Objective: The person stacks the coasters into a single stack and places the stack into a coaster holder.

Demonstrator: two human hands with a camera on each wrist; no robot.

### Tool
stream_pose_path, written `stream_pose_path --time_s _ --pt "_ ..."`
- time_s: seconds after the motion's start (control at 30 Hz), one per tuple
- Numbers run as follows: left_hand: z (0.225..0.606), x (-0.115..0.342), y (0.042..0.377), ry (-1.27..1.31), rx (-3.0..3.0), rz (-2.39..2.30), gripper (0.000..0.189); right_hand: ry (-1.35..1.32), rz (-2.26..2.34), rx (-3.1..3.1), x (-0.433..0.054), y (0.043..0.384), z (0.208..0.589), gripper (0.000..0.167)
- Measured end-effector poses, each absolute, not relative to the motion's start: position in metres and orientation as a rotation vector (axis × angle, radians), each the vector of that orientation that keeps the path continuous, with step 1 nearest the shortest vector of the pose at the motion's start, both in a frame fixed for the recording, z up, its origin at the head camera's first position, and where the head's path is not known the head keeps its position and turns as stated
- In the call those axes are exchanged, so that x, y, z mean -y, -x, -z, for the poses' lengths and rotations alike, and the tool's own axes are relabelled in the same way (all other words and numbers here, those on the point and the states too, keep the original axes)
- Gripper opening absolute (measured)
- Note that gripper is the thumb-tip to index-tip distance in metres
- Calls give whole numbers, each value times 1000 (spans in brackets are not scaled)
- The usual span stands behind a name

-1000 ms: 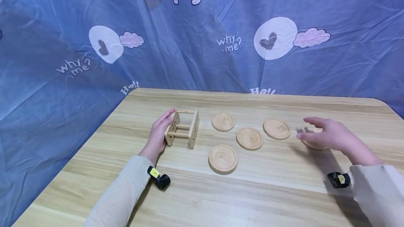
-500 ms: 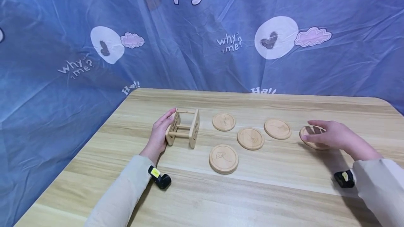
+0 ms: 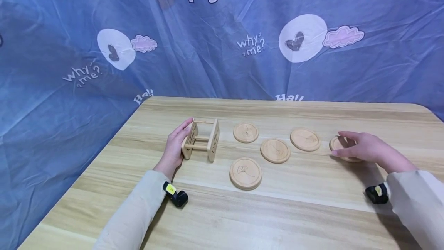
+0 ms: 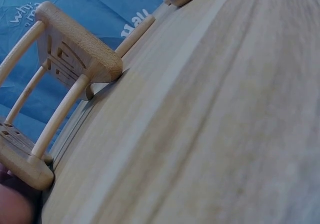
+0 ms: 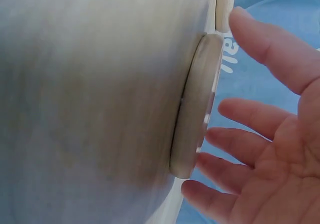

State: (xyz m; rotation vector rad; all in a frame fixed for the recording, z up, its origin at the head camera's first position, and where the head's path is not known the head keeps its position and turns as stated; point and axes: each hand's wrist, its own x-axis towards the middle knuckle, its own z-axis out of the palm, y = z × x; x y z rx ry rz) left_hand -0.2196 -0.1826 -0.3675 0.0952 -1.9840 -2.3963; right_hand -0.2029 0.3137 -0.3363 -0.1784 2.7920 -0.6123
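A small wooden rack (image 3: 213,142), two slotted end panels joined by round rods, stands left of centre on the table. My left hand (image 3: 173,147) lies along its left panel, fingers extended toward the back; in the left wrist view the rack's rods (image 4: 60,116) have nothing between them. At the right, my right hand (image 3: 367,149) is over a round wooden coaster (image 3: 338,144), partly covering it. In the right wrist view the fingers (image 5: 240,174) are spread along the top of that coaster (image 5: 195,109), which lies flat on the table, the thumb (image 5: 265,39) beyond its edge.
Between the hands lie several more engraved coasters: a leaf-patterned coaster (image 3: 245,173) nearest the front, a middle coaster (image 3: 275,151), a back coaster (image 3: 246,132) and a right coaster (image 3: 305,139). A blue printed curtain (image 3: 222,49) hangs behind the wooden table (image 3: 249,219).
Over the last second my right hand has shifted slightly to the right and down over the rightmost coaster. My left hand and the rack have stayed in place.
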Motion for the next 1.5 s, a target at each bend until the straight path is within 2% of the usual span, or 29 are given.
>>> stream_pose_path --time_s 0.27,0.87,1.5 --pt "368 183 220 -83 1972 2413 41 187 610 -2747 -315 204 338 104" --pt "366 182 219 -102 1973 2407 42 156 606 -2744 -317 206 337 109" --pt "367 181 219 -98 1957 2415 41 185 569 -2808 -312 204 334 103"
